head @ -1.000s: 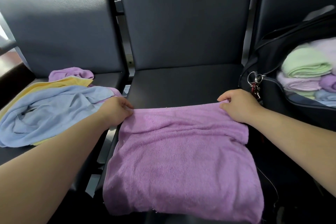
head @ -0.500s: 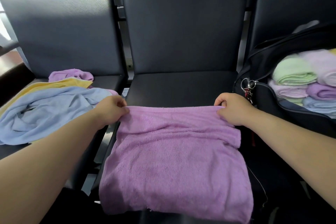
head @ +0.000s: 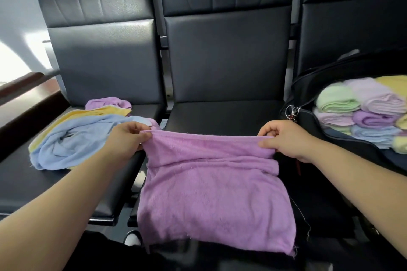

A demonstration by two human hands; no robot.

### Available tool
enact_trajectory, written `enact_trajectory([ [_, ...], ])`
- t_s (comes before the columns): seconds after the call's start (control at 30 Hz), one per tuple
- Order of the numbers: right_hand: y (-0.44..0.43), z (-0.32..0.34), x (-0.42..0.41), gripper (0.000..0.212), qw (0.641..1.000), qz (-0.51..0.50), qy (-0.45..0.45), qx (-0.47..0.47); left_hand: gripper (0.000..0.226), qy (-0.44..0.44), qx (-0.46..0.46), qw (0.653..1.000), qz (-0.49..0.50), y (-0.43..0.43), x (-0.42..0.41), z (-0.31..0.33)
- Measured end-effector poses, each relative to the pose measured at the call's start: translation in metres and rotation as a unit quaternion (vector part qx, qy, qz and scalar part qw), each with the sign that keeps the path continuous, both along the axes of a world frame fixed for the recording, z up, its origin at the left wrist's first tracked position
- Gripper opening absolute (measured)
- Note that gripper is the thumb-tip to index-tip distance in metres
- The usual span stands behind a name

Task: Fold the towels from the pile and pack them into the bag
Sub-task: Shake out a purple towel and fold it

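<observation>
Over the middle seat (head: 220, 114), your left hand (head: 127, 136) and right hand (head: 284, 138) are pinching the purple towel (head: 209, 193); hold its corners level.

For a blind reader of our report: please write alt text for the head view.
The left hand and right hand each pinch a far corner of a purple towel, holding its far edge up above the middle seat. A pile of blue, yellow and purple towels lies on the left seat; an open black bag at right holds folded towels.
</observation>
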State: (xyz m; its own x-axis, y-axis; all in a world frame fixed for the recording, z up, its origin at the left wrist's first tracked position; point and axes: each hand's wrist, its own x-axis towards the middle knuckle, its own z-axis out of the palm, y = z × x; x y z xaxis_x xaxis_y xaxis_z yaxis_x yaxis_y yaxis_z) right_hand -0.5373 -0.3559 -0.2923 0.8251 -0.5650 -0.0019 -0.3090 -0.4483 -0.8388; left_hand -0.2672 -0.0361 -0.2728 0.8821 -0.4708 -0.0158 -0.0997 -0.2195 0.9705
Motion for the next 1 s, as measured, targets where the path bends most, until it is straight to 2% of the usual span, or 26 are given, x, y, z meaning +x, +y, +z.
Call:
enact_trajectory([
  [0.2,0.015,0.016,-0.019,0.021,0.997,0.011,0.023,-0.073,0.015,-0.041,0.002,0.999,-0.011,0.015,-0.022,0.010],
  [0.3,0.017,0.026,-0.016,0.020,0.999,-0.011,-0.012,-0.031,0.014,-0.029,-0.003,0.999,-0.014,0.012,-0.013,0.018],
  [0.43,0.006,0.056,0.005,0.015,0.993,-0.072,-0.059,0.077,0.012,-0.028,-0.002,1.000,0.012,-0.005,0.005,0.042],
  [0.53,-0.006,0.098,0.021,0.015,0.983,-0.110,-0.107,0.099,0.015,-0.044,-0.023,0.998,0.050,-0.023,0.022,0.081],
  [0.7,-0.026,0.189,0.043,0.016,0.960,-0.141,-0.238,0.048,0.013,-0.100,-0.109,0.987,0.069,-0.050,0.057,0.167],
  [0.8,-0.034,0.231,0.046,0.013,0.947,-0.149,-0.284,0.010,0.012,-0.139,-0.139,0.979,0.054,-0.055,0.075,0.208],
  [0.9,-0.039,0.245,0.039,0.013,0.944,-0.135,-0.302,0.010,0.015,-0.146,-0.160,0.976,0.031,-0.052,0.075,0.226],
  [1.0,-0.039,0.225,0.025,0.016,0.963,-0.089,-0.252,0.021,0.012,-0.102,-0.171,0.980,-0.012,-0.045,0.059,0.208],
])
